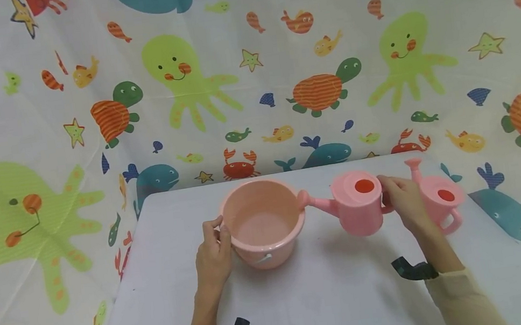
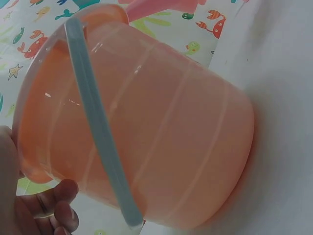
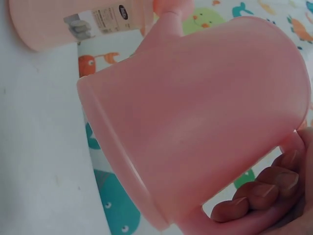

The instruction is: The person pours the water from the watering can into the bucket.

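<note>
A pink bucket stands in the middle of the white table. My left hand grips its left rim, thumb at the lip. In the left wrist view the bucket fills the frame, a pale handle band lies across it, and my fingers curl beneath. My right hand holds a pink watering can by its handle, just above the table, with the spout at the bucket's right rim. In the right wrist view my fingers wrap the can's handle.
A second pink watering can stands on the table just right of my right hand. A sea-animal patterned curtain hangs behind the table and at both sides. The table's near half is bare white cloth.
</note>
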`<state>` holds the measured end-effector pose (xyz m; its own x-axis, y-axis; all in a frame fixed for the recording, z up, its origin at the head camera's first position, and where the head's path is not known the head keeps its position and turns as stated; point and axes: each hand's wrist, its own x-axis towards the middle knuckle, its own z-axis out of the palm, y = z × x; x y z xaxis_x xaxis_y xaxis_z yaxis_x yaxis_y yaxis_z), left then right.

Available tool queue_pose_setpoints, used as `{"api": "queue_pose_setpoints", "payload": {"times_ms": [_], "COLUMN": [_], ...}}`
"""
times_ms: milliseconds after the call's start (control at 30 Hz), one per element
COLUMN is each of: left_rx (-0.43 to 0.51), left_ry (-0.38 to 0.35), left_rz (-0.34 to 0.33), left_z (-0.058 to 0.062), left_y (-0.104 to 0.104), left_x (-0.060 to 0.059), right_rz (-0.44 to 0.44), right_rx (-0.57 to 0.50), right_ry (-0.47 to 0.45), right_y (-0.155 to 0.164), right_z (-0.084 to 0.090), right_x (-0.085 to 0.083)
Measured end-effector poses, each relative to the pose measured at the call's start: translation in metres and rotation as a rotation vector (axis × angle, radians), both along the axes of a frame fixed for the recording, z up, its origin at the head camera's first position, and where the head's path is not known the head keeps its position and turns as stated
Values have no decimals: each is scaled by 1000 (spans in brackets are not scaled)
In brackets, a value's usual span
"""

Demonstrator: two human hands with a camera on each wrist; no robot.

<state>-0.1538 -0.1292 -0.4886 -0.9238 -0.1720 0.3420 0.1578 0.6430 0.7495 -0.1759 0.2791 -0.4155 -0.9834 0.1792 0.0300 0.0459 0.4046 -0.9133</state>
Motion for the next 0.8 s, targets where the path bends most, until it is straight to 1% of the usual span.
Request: {"api": "queue_pose_setpoints", "payload": {"times_ms": [200, 400, 500, 567, 700, 800], "left_rx": [0, -6, -1, 3, 7, 9], "left_ry": [-9, -12, -17, -17, -5, 2], "left_rz": [-1, 0, 0, 1, -6, -10], "left_z": [0, -1, -1, -1, 0, 0], "left_y": [-1, -1, -1, -1, 0, 0], "left_x": [1, 2, 3, 3, 2, 2], "right_rz": [-57, -111, -151, -191, -307, -375], "right_rx": [-14, -28, -69, -119, -235, -273], "right_ry": [-33, -96, -120, -127, -117, -108], "right_y": [7, 13, 14, 15, 15, 15], "right_z": [-7, -17, -21, -24, -32, -40], "right_x": [3, 5, 4, 2, -4, -8]}}
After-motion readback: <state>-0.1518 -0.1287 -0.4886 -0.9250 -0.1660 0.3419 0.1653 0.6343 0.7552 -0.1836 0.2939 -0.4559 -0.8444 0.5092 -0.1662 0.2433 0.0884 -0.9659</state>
